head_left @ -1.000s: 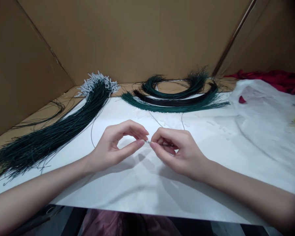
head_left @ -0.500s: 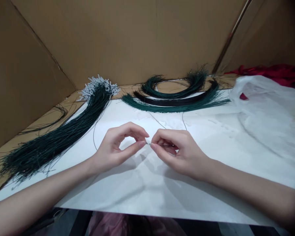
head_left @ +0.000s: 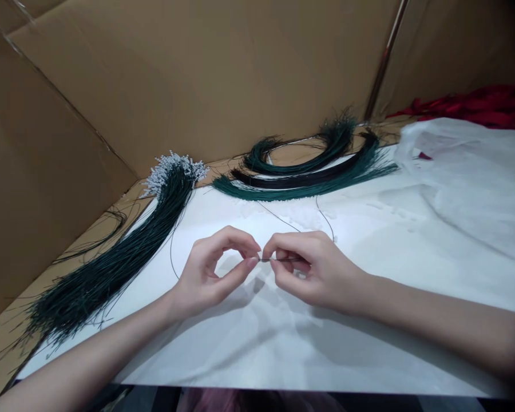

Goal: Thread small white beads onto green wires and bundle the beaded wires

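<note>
Between my fingertips runs a thin dark cord [head_left: 264, 260], held over the white sheet [head_left: 223, 355]. My left hand [head_left: 223, 266] pinches it between thumb and forefinger. A short way to the right, my right hand [head_left: 309, 263] is closed on the same cord, its other fingers curled under. Loose dark strands show behind the right hand and beside the left wrist; whether they belong to the held cord I cannot tell. Left of my hands lies a long bundle of dark green cords [head_left: 124, 266] with whitish beaded tips [head_left: 175, 171].
Behind my hands lie curved bundles of green cords [head_left: 304, 191] and black cords [head_left: 292, 180]. A translucent plastic bag [head_left: 467, 171] is at the right, with red fabric [head_left: 476, 109] behind it. Cardboard walls [head_left: 223, 74] enclose the back and left.
The whole view has shifted and tilted slightly. The small light piece that showed between my fingertips is now hidden; plain dark cord shows there. Both hands still pinch.
</note>
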### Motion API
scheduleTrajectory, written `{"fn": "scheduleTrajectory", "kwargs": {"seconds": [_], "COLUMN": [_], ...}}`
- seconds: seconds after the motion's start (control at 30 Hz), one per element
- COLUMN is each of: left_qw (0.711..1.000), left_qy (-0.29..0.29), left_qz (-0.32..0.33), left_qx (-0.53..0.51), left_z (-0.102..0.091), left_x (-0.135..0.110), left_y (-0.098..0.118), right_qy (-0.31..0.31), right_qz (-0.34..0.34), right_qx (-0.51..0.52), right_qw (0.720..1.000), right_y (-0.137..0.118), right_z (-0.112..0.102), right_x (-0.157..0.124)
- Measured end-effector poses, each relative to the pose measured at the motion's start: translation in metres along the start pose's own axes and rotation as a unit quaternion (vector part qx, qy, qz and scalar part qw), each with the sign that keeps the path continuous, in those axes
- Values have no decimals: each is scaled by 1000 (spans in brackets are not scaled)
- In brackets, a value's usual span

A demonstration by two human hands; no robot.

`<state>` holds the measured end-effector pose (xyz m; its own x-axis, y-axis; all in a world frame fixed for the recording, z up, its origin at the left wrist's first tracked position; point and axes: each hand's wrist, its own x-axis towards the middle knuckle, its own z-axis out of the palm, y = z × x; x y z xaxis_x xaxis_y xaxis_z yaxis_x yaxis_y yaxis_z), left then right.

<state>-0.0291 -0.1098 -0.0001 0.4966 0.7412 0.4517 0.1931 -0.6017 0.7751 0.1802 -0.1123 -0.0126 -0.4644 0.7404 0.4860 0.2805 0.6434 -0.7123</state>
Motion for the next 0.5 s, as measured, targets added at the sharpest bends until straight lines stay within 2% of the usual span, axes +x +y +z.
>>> {"fn": "scheduleTrajectory", "kwargs": {"seconds": [0.2,0.3,0.4,0.5], "left_qw": [1000,999,997,991], "left_qy": [-3,-32,-75,-67], "left_qz": [-3,-6,-14,-13], "left_qx": [3,-4,9,113], "left_z": [-3,-10,-20,-29], "left_x": [-1,3,18,42], "left_y": [0,1,-3,-19], "right_qy": [-9,-16,-17,-18], "right_qz": [16,30,34,26], "right_qx": [5,18,28,25], "right_qw": [1000,999,999,999], "right_y": [0,1,1,2], "right_z": [0,1,1,0], "right_x": [1,1,1,1]}}
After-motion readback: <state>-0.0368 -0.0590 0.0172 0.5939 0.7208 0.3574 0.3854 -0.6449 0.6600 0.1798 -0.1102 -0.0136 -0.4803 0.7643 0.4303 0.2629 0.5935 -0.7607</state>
